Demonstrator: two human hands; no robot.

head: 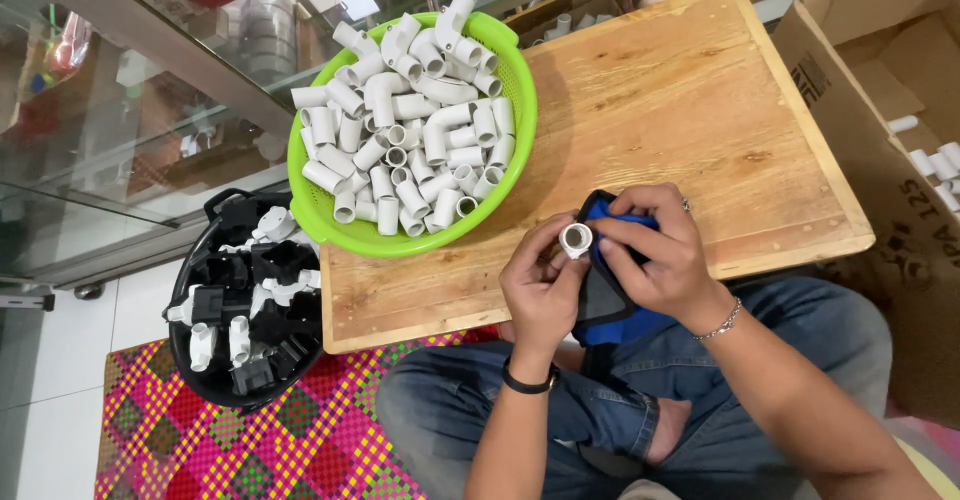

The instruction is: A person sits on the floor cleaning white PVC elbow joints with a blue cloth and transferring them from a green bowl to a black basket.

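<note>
Though cloth-wrapped, fitting (576, 239) between both grips

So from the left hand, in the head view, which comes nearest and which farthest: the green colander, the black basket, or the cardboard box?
From the left hand:
1. Green colander, up and left on the wooden board.
2. Black basket, on the floor at left.
3. Cardboard box, far right.

A low wooden table (690, 110) stands on a white tiled floor (60, 360), with a woven mat (300, 440) in pink, yellow and green checks spread at its near left. A glass display case (130, 110) runs along the far left, catching bright reflections, and an open cardboard box (880, 90) sits at the right.
</note>
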